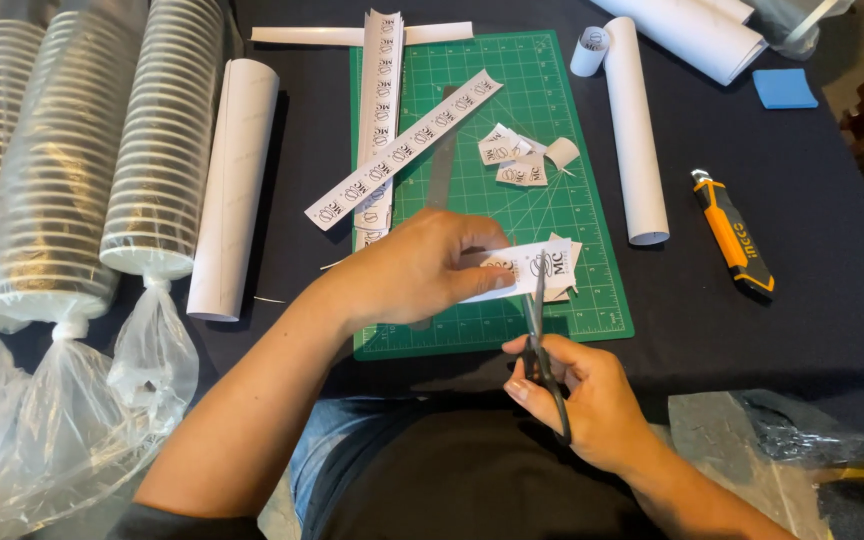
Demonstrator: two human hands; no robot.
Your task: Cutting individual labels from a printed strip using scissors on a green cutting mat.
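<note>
The left hand (422,268) pinches a printed paper strip (527,268) taut above the green cutting mat (552,200), so the scissors (537,330), held closed-fisted by the right hand (592,400) just below, can bite it squarely.

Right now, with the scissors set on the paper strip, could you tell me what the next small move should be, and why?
Probably close the scissors: the right hand has the blades across the printed strip, which the left hand pinches flat above the green cutting mat, near other cut labels.
</note>
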